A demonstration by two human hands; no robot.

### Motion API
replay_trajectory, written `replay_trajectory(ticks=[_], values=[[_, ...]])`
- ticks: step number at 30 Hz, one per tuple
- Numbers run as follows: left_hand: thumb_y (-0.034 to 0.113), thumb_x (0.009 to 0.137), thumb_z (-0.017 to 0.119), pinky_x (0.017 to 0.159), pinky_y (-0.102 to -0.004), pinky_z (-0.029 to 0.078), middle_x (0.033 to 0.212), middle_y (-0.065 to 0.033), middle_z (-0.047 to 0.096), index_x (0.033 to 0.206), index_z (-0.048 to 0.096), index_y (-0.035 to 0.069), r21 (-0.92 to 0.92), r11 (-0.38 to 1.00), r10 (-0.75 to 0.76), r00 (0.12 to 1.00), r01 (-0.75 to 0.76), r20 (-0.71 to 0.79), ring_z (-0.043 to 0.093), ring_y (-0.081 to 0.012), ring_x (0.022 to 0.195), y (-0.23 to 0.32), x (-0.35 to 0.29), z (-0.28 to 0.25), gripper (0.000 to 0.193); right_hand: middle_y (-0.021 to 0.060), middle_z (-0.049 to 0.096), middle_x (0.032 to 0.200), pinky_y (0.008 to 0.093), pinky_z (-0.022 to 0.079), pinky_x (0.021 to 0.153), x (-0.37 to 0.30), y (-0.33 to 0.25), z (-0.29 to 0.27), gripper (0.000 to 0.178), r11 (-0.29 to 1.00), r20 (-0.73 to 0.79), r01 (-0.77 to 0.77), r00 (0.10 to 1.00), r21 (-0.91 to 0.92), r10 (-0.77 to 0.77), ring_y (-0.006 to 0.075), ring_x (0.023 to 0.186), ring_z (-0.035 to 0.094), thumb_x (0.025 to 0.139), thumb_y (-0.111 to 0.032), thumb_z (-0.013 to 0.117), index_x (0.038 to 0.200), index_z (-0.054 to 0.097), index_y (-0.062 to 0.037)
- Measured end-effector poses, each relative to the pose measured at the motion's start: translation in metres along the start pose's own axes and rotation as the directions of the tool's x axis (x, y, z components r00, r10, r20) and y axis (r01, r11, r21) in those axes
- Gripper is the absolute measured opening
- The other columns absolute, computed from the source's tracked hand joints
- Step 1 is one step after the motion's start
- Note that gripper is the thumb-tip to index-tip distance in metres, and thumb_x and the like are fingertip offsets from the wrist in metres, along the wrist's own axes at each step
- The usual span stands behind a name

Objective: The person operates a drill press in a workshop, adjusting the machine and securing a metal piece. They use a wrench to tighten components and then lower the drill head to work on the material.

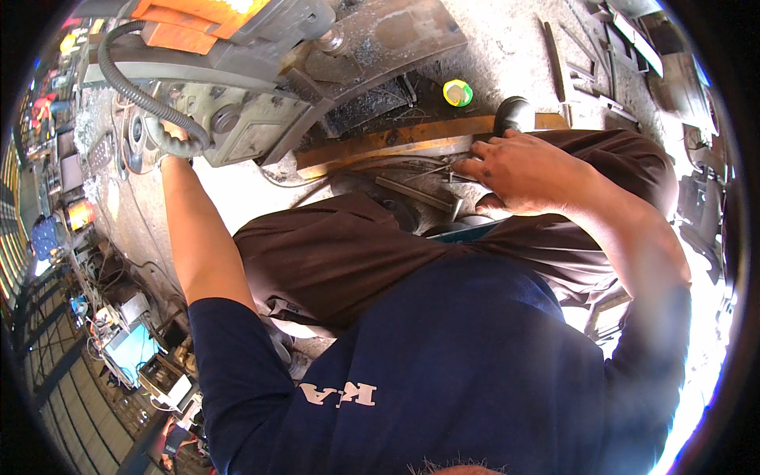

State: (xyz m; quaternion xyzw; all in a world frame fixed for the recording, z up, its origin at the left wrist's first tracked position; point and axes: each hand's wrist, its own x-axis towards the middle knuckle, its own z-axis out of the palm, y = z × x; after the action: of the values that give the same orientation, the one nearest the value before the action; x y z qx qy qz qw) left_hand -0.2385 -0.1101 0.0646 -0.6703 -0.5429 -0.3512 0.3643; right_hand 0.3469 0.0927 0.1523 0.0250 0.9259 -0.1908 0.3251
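Observation:
My left arm reaches up along the left side of a grey machine (pixel 245 131). My left hand (pixel 176 131) is mostly behind a ribbed grey hose (pixel 131 75) and the machine's edge, so its fingers are hidden. A dark round knob (pixel 226 119) sits on the machine's face, close to that hand. My right hand (pixel 532 170) hangs loosely over my right leg in dark brown trousers (pixel 625 162). Its fingers are stretched and slightly bent, with nothing seen in them. Just beyond its fingertips stands a dark, rounded boot tip (pixel 514 115).
A long brownish beam (pixel 396 142) lies across the floor ahead of my legs, with cables and metal bars (pixel 416 192) on its near side. Beyond it lies a yellow-green round object (pixel 457 93). Metal lengths (pixel 558 63) lie at the far right; cluttered equipment (pixel 131 348) fills the left.

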Motion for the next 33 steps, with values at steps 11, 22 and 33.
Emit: replay_trajectory(ticks=[11,22,33], values=[[-0.004,0.076,0.067,0.102,-0.0409,0.051,0.131,-0.0225,0.061,0.135,0.053,-0.008,0.007,1.0,0.03,0.999,-0.03,-0.015,0.063,-0.0326,0.117,-0.014,-0.01,-0.014,0.061,0.0178,0.066,0.119,0.0471,0.054,0.095,0.007,0.001,0.0,0.058,0.999,-0.062,0.031,0.998,-0.015,-0.032,0.0364,0.11,0.068,0.094,-0.044,0.07,0.137,0.057,-0.0079],[0.009,0.08,0.072,0.103,-0.0451,0.05,0.133,-0.024,0.059,0.136,0.051,-0.012,0.014,1.0,-0.004,1.0,0.004,0.027,0.062,-0.0354,0.119,-0.021,-0.022,0.006,0.064,0.0189,0.066,0.121,0.0472,0.054,0.095,0.009,0.01,0.014,0.059,1.0,-0.04,-0.017,0.999,0.004,0.017,0.0376,0.109,0.068,0.093,-0.045,0.07,0.139,0.055,-0.0087],[0.024,0.06,0.075,0.059,-0.0426,0.049,0.071,-0.0183,0.066,0.064,0.063,0.008,0.419,0.85,0.071,0.857,-0.32,0.511,0.066,-0.0356,0.063,-0.13,-0.118,-0.047,0.021,0.0182,0.062,0.123,0.0465,0.051,0.098,0.015,0.011,0.012,0.069,1.0,-0.005,-0.015,1.0,0.012,0.016,0.0354,0.114,0.065,0.093,-0.043,0.071,0.148,0.049,-0.0089]])
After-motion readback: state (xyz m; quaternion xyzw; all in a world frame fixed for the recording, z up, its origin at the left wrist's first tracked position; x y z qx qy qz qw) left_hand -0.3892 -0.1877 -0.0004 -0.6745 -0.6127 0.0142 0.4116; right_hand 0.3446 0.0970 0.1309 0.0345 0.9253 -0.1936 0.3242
